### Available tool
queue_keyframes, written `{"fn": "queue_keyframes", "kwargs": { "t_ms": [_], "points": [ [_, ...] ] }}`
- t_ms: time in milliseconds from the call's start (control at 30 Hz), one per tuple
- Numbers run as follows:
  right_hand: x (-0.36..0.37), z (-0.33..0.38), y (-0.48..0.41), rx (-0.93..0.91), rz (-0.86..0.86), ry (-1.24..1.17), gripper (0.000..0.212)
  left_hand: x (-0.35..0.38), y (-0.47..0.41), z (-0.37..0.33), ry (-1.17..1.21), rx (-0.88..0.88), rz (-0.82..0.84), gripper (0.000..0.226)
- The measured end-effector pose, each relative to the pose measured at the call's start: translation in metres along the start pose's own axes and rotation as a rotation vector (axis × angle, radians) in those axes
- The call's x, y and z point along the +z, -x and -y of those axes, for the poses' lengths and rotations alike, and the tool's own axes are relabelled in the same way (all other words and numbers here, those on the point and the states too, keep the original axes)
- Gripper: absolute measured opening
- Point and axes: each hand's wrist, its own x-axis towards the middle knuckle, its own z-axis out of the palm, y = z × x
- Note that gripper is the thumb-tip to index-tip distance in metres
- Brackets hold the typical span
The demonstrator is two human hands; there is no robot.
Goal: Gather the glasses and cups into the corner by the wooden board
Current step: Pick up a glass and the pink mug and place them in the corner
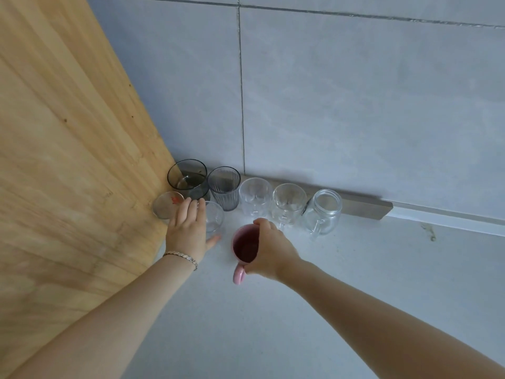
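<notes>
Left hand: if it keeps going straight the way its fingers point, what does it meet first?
Probably the wide smoky glass in the corner; the left hand already rests on a small clear glass, fingertips just short of it. Depth is unclear.

Both bare forearms are extended forward over the counter (300, 337) toward its back left corner. The left hand (188, 231) is held palm down, fingers straight and together, a bracelet (181, 258) worn at the wrist. The right hand (269, 248) is curled closed from above in a grip.
</notes>
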Motion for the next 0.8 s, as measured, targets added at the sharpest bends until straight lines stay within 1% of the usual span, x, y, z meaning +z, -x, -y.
{"fn": "queue_keyframes", "kwargs": {
  "t_ms": [100, 200, 333, 400, 500, 600, 700, 800],
  "points": [
    [0.004, 0.006, -0.011, 0.008, -0.043, -0.088, 0.104, -0.001, 0.001, -0.001, -0.009, 0.004, 0.031, 0.095],
    [0.015, 0.009, -0.006, 0.031, -0.091, -0.184, 0.116, 0.0, 0.001, 0.0, -0.011, 0.013, 0.027, 0.094],
    [0.034, 0.012, 0.003, 0.083, -0.129, -0.208, 0.107, 0.004, 0.0, 0.001, -0.025, 0.007, 0.017, 0.093],
    [0.036, 0.013, -0.001, 0.106, -0.145, -0.264, 0.106, 0.005, 0.0, 0.002, -0.025, 0.008, 0.009, 0.094],
    [0.035, 0.015, -0.011, 0.095, -0.173, -0.345, 0.099, 0.005, -0.002, 0.004, -0.024, 0.013, 0.011, 0.095],
    [0.034, 0.018, -0.019, 0.079, -0.201, -0.372, 0.094, 0.004, -0.002, 0.004, 0.01, 0.003, 0.024, 0.095],
    [0.036, 0.024, -0.025, 0.112, -0.207, -0.394, 0.094, 0.001, -0.001, 0.001, 0.065, -0.041, 0.073, 0.094],
    [0.032, 0.024, -0.023, 0.115, -0.173, -0.388, 0.1, -0.006, 0.001, -0.002, 0.053, -0.051, 0.127, 0.092]
  ]
}}
